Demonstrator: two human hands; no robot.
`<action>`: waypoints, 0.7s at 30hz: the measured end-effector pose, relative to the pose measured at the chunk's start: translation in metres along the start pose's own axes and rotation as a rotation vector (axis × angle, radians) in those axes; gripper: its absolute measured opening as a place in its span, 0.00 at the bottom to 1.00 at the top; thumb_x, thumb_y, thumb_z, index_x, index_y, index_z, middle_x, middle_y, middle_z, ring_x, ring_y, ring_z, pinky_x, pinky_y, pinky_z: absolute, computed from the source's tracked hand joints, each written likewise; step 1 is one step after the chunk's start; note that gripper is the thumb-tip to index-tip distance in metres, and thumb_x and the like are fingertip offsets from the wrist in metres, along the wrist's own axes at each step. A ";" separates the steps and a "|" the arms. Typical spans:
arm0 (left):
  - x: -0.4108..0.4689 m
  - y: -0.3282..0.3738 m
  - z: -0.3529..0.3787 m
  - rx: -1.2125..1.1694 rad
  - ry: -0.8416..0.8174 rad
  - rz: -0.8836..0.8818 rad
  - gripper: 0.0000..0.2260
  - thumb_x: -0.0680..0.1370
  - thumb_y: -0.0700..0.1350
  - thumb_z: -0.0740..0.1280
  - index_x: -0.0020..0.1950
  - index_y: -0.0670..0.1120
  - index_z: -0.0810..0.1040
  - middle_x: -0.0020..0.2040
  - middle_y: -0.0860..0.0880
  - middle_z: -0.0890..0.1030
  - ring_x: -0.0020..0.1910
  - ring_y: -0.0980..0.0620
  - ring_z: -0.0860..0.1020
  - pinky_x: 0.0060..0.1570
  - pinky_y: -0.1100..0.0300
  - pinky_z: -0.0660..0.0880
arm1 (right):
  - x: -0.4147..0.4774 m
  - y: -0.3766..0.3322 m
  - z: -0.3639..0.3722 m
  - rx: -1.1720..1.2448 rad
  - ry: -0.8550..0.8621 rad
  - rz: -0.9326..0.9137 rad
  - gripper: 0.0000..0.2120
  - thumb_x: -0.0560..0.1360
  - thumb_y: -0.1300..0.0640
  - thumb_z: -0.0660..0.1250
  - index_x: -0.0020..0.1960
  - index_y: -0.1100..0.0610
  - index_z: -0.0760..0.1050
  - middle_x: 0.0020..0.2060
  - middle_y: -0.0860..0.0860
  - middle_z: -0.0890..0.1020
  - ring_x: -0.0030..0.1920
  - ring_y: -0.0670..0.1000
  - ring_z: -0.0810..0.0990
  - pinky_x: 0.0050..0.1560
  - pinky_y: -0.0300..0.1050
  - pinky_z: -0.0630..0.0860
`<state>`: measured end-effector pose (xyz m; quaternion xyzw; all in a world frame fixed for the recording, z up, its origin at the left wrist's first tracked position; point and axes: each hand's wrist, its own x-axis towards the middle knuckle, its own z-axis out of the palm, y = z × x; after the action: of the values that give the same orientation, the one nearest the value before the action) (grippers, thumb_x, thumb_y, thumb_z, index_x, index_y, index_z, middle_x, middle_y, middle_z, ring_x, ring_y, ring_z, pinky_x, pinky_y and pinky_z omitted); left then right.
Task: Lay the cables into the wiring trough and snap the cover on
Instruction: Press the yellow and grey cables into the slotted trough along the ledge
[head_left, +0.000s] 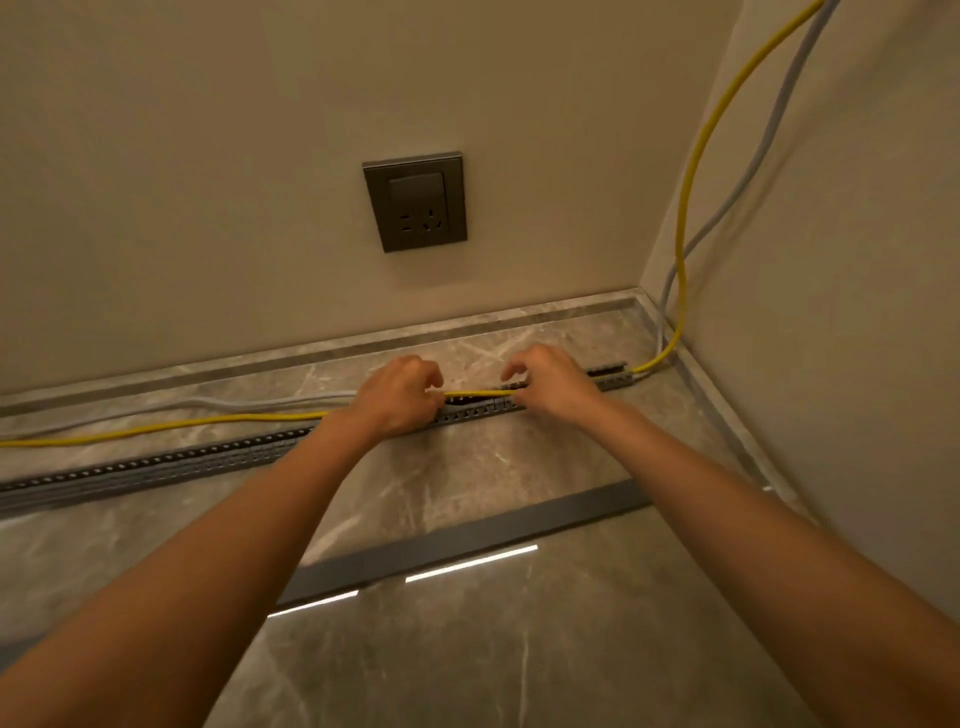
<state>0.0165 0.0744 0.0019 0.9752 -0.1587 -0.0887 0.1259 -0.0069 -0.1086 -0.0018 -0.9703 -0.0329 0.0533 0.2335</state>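
1. Firmly, the left hand (402, 397) pinched the yellow cable (475, 394) with curled fingers, just over the wiring trough (156, 462).
2. Just to its right, the right hand (553, 387) gripped the same cable, fingers curled down at the trough.
3. Between the hands a short, straight stretch of yellow cable ran above the open slotted channel. Beyond the trough's right end it climbed the right wall.
4. Left of the left hand, the yellow cable lay on the marble surface (467, 649), on the trough's far side, with the grey cable (234, 402) beside it. Whether a hand held the grey one could not be told.
5. The cover (467, 540), a dark flat strip, lay apart on the near side.
6. A dark socket (414, 201) sat on the far wall.
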 end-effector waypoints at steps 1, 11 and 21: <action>0.000 -0.004 0.000 0.010 -0.043 -0.016 0.12 0.76 0.46 0.63 0.56 0.43 0.78 0.58 0.40 0.79 0.57 0.42 0.75 0.54 0.52 0.73 | 0.002 -0.009 0.005 0.004 -0.024 -0.029 0.13 0.71 0.62 0.69 0.55 0.57 0.78 0.57 0.57 0.77 0.56 0.56 0.77 0.54 0.47 0.73; -0.007 -0.043 -0.007 0.041 -0.112 -0.060 0.12 0.76 0.49 0.66 0.50 0.39 0.77 0.52 0.39 0.79 0.52 0.41 0.76 0.47 0.51 0.72 | 0.012 -0.048 0.029 -0.088 -0.063 -0.072 0.17 0.71 0.59 0.69 0.60 0.54 0.77 0.57 0.58 0.78 0.57 0.58 0.75 0.51 0.48 0.72; -0.026 -0.058 0.002 0.295 0.128 0.284 0.09 0.79 0.44 0.58 0.49 0.39 0.73 0.50 0.40 0.75 0.48 0.42 0.74 0.39 0.51 0.66 | 0.014 -0.053 0.029 -0.112 -0.026 -0.029 0.16 0.70 0.58 0.71 0.58 0.54 0.78 0.57 0.58 0.80 0.57 0.58 0.76 0.55 0.48 0.73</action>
<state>0.0081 0.1355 -0.0124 0.9545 -0.2976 0.0163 0.0027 0.0020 -0.0473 -0.0046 -0.9805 -0.0528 0.0608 0.1792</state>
